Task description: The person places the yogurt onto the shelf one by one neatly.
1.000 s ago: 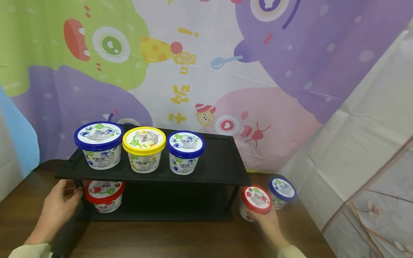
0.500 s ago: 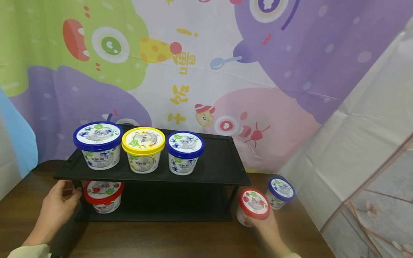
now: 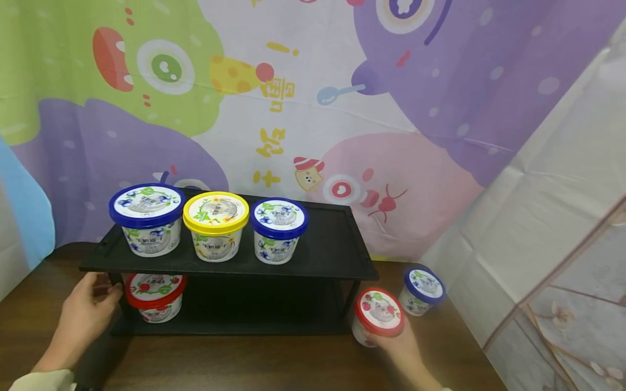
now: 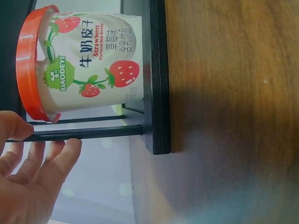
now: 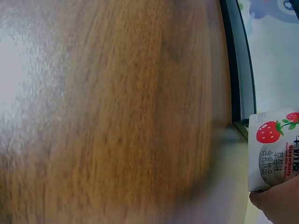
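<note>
Shifted slightly left and nearer the person since the first frame, the red-lidded strawberry tub (image 3: pixel 379 312) in the right hand (image 3: pixel 398 347) now stands apart from the blue-lidded tub (image 3: pixel 423 290) behind it on the counter (image 3: pixel 274 364).
Fingers of the right hand are wrapped round the strawberry tub's side, just beside the right end of the black two-tier rack (image 3: pixel 332 239); whether the tub's base touches the counter cannot be told. At the rack's left end, the left hand (image 3: pixel 85 309) keeps its place, thumb and fingers narrow on either side of a slim post (image 4: pixel 93 132). Near that post, a second red-lidded tub (image 4: pixel 93 65) stands upright on the lower tier. Three tubs stand in a row on the upper tier: a large blue-lidded tub (image 3: pixel 149 220), a yellow-lidded tub (image 3: pixel 216 225) and a smaller blue-lidded tub (image 3: pixel 277 231).
</note>
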{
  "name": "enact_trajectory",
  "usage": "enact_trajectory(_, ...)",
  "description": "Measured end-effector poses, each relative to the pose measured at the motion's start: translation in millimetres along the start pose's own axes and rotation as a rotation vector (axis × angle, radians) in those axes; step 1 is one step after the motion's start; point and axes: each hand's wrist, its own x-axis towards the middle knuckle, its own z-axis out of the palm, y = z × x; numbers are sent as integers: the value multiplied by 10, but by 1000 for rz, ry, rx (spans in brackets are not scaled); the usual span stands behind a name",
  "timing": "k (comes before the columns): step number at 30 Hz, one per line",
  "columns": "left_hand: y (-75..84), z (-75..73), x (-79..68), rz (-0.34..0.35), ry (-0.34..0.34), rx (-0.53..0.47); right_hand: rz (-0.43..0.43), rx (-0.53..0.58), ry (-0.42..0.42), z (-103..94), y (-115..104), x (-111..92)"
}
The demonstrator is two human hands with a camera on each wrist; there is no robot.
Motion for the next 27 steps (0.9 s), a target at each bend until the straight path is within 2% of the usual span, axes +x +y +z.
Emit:
enact_trajectory(15,15,-13,15,-22,-15,5,22,-29,-28,91,-144,-139)
enact_trajectory(22,7,-8,24,-21,-12,1,-6,-18,-60,143,-184,-193)
enact_trajectory(27,-7,-6,20,-10,-11,0,24,-38,-77,171,-221,-214)
